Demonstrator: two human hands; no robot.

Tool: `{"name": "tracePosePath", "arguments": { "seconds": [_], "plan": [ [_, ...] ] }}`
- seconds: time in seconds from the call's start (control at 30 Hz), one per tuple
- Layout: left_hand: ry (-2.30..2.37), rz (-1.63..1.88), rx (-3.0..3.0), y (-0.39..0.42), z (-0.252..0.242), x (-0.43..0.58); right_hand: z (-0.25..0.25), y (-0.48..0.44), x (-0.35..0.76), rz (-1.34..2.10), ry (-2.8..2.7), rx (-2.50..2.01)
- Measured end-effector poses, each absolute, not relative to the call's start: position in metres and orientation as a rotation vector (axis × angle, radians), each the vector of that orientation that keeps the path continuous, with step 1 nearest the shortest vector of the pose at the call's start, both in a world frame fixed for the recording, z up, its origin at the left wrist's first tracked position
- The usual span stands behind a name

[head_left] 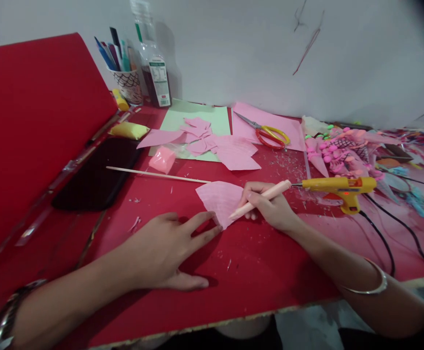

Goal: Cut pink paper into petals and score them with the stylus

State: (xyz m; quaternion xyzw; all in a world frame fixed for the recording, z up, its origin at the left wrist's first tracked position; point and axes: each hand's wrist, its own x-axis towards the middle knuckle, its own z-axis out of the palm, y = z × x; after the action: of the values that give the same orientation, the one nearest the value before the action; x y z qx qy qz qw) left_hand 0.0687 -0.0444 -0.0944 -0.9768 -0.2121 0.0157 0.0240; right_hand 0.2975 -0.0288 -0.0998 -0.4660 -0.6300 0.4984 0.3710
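A fan-shaped piece of pink paper [219, 199] lies on the red tabletop [204, 311], its narrow tip toward me. My left hand [175, 248] is open, fingers spread, with the fingertips resting on the paper's left edge near that tip. In my right hand [262, 201] is a pale peach marker pen [270, 194], gripped as for writing, its point at the paper's lower right edge. Just beyond the paper's top edge, a thin wooden stick [157, 174] runs off to the left.
A yellow glue gun [339, 187] with black cords lies right of my right hand. Scissors [266, 133] rest on pink paper behind. Pink cutouts [233, 150], a dark phone-like slab [95, 175], a bottle [155, 73] and a pen cup [127, 85] stand or lie around.
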Motion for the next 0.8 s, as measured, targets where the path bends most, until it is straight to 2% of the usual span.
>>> {"name": "tracePosePath", "arguments": {
  "seconds": [0.4, 0.8],
  "plan": [
    [-0.693, 0.050, -3.052, -0.043, -0.089, 0.071, -0.103, -0.030, 0.296, 1.237, -1.891, -1.167],
    [-0.738, -0.009, -3.064, -0.045, -0.092, 0.069, -0.107, -0.020, 0.303, 1.156, -1.794, -1.171]
  ]
}}
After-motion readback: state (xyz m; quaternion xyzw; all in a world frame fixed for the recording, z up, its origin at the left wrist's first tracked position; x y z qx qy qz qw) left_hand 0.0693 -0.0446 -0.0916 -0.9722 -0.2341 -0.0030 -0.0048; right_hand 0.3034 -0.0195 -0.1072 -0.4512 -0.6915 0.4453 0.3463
